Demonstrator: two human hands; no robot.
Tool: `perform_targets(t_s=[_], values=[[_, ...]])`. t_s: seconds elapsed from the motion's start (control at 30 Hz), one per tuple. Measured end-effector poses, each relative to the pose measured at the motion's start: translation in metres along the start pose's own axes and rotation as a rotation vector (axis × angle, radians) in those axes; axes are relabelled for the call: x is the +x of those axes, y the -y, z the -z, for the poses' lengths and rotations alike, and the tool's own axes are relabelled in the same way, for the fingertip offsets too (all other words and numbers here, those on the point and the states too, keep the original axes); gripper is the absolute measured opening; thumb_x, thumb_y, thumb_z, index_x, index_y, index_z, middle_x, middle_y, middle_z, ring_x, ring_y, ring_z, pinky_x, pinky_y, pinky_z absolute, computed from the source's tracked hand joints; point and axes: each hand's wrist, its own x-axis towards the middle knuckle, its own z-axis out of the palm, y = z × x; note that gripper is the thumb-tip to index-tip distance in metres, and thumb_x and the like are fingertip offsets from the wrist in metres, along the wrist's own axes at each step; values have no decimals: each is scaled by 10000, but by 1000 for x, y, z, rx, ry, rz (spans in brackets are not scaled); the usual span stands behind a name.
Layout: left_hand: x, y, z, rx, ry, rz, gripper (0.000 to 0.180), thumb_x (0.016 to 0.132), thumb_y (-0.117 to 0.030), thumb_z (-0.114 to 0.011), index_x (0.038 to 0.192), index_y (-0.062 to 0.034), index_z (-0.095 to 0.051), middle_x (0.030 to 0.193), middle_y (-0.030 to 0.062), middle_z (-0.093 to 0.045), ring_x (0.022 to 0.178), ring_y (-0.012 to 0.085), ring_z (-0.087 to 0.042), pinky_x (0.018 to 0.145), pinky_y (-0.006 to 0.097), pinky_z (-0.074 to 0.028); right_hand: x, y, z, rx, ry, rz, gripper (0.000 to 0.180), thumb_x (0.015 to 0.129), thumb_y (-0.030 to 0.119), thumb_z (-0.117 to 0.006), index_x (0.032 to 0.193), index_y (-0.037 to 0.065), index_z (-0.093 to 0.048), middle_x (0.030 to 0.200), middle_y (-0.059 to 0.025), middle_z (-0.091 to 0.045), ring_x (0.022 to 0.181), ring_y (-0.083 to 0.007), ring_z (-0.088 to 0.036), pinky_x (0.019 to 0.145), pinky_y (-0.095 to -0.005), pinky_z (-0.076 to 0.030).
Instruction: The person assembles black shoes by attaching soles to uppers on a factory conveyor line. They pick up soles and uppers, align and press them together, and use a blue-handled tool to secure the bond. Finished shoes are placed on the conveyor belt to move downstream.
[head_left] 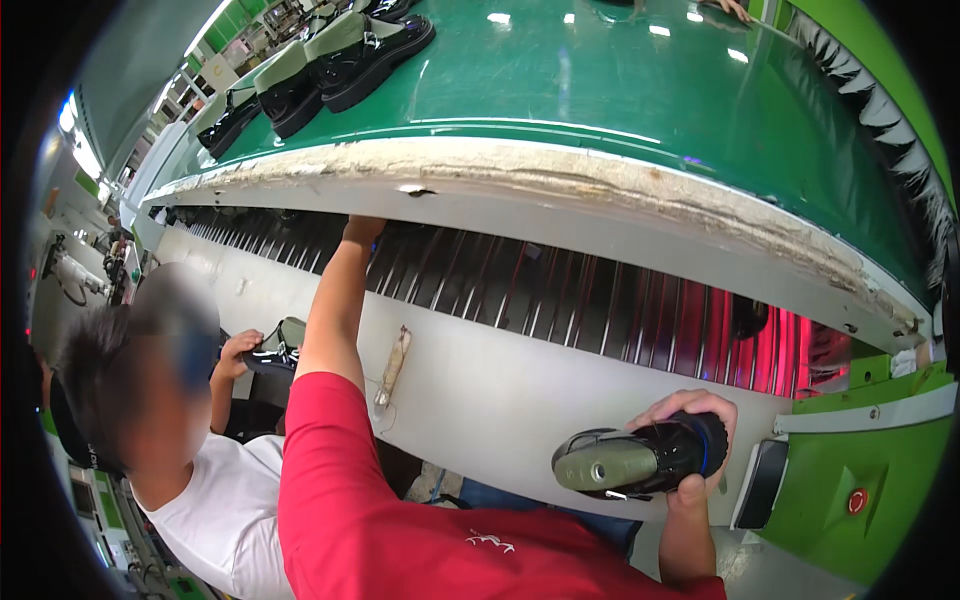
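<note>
My right hand [716, 412] is closed around a shoe [612, 468] with a glossy black body and an olive-green part, held above the pale front ledge. The fingers wrap over its far side and the thumb presses the near side. A metal eyelet shows in the green part. My left arm stretches forward in a red sleeve, and my left hand [366, 229] reaches beneath the raised table's edge over the roller conveyor [480, 285]. Its fingers are hidden by that edge, so what it touches does not show.
Several black and olive shoes [355, 60] stand on the green upper surface [560, 100]. A co-worker [225, 500] in white on the left holds another shoe [272, 350]. A wrapped stick [393, 368] lies on the ledge. The green machine end [850, 480] carries a red button [857, 501].
</note>
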Motion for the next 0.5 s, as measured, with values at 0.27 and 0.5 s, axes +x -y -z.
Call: perform_targets(t_s=[0.27,0.5], values=[[-29,-22,89,-87,22,-198,474,845,-91,-697,1316,-140,-685,1331,137,-696,1299,361,-635,1107,452,-508,-7,0,12,28,-55,-22,885,860,607,-851,1326,1,-407,1160,-226,-599,988,-315,-698,889,-470,-626],[-72,-105,266,-506,-245,-529,403,862,-78,-660,1264,-76,-658,1334,134,-702,1241,350,-694,1036,441,-590,-14,-5,21,-1,-37,78,812,915,585,-782,1341,-2,-416,1185,-208,-614,1033,-287,-687,918,-422,-581]])
